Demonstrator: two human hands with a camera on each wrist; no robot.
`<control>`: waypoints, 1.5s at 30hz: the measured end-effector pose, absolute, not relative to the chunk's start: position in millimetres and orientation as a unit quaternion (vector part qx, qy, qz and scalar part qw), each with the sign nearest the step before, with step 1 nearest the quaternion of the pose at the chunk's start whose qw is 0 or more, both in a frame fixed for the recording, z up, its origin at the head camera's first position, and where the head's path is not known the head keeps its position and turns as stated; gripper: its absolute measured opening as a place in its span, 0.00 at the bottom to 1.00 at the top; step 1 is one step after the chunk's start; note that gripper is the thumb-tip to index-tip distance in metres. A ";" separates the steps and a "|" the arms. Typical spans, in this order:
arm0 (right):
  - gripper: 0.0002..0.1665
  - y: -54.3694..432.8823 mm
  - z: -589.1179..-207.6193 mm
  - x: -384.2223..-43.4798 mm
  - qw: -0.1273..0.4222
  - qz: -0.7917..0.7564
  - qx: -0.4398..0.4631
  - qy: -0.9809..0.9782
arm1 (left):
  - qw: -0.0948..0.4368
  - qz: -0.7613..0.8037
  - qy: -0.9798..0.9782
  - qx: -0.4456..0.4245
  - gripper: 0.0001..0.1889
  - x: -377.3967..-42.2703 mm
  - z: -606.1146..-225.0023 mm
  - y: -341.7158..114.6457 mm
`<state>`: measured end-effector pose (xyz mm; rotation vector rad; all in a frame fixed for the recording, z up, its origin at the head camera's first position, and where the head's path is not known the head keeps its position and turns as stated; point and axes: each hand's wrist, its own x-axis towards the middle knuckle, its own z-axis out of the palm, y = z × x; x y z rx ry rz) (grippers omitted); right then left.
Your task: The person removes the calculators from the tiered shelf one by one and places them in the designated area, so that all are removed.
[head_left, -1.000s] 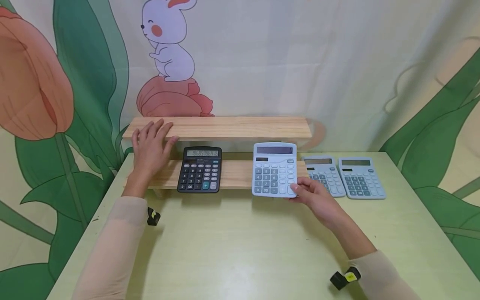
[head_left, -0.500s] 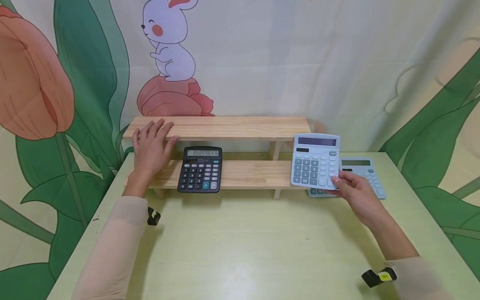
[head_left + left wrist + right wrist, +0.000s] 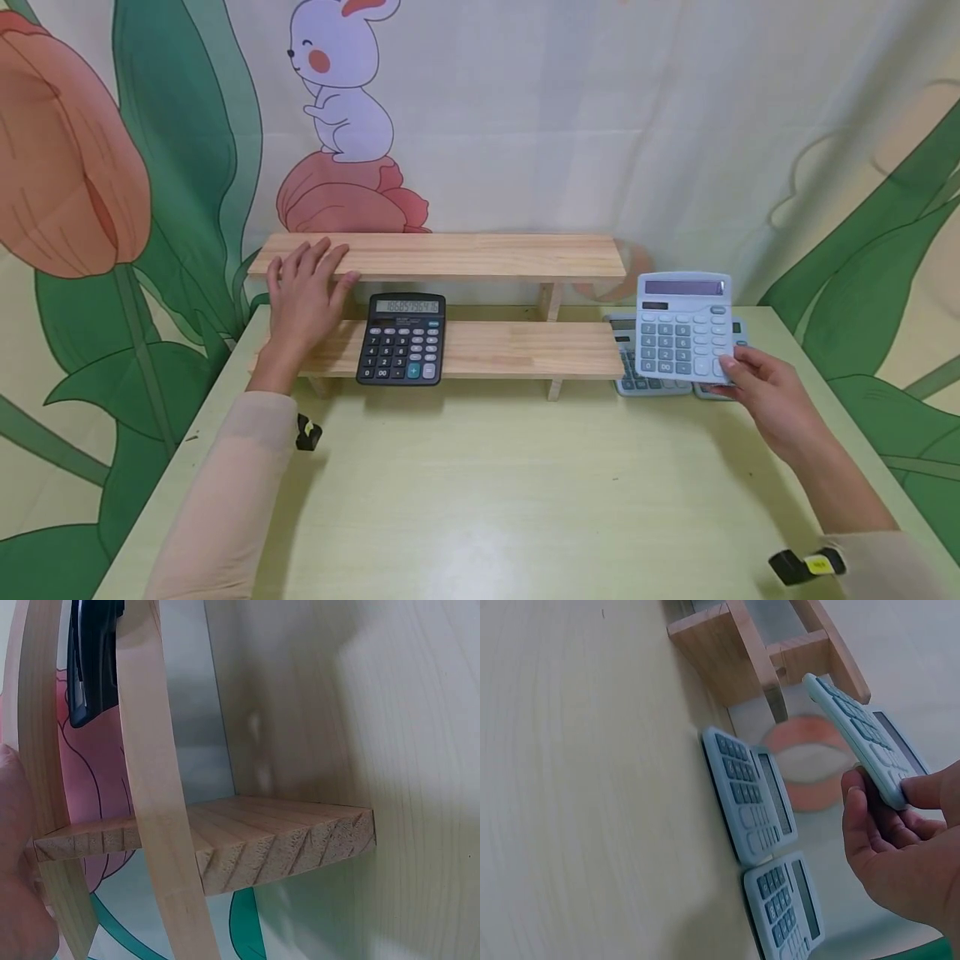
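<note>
My right hand pinches a light blue calculator by its lower right corner, thumb on the front and fingers behind. In the right wrist view this calculator is raised off the table, apart from two more light blue calculators lying on it. My left hand rests on the left end of the upper board of a two-tier wooden shelf, fingers spread over the top. On the lower board a black calculator leans, digits on its display.
The pale table stretches in front of the shelf. Behind it hangs a curtain printed with a rabbit and tulips. In the left wrist view, the shelf's end boards stand close to the hand.
My right hand has carried the light blue calculator rightward, from in front of the lower board to over the two calculators on the table. My left hand stays on the shelf.
</note>
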<state>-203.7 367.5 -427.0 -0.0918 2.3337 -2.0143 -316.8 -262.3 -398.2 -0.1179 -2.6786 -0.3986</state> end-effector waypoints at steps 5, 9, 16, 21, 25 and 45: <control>0.36 379.5 -432.4 -202.1 0.022 -0.677 -0.039 0.735 | 0.213 -0.143 -0.966 -0.044 0.33 -316.6 -397.7 -262.2; 0.32 388.7 -436.0 -202.8 0.017 -0.677 -0.036 0.735 | 0.214 -0.143 -0.965 -0.046 0.33 -316.3 -397.5 -262.6; 0.23 402.3 -442.8 -206.2 0.009 -0.687 -0.024 0.726 | 0.213 -0.144 -0.965 -0.047 0.33 -316.0 -397.9 -263.3; 0.16 410.7 -447.5 -209.8 -0.001 -0.706 -0.025 0.708 | 0.214 -0.144 -0.965 -0.046 0.34 -316.8 -398.9 -263.9; 0.14 418.1 -450.2 -211.0 -0.006 -0.725 -0.020 0.689 | 0.214 -0.145 -0.965 -0.045 0.34 -317.6 -399.3 -263.6; 0.26 430.9 -469.2 -195.9 0.055 -0.639 -0.021 0.767 | 0.213 -0.141 -0.966 -0.041 0.34 -318.1 -399.8 -263.6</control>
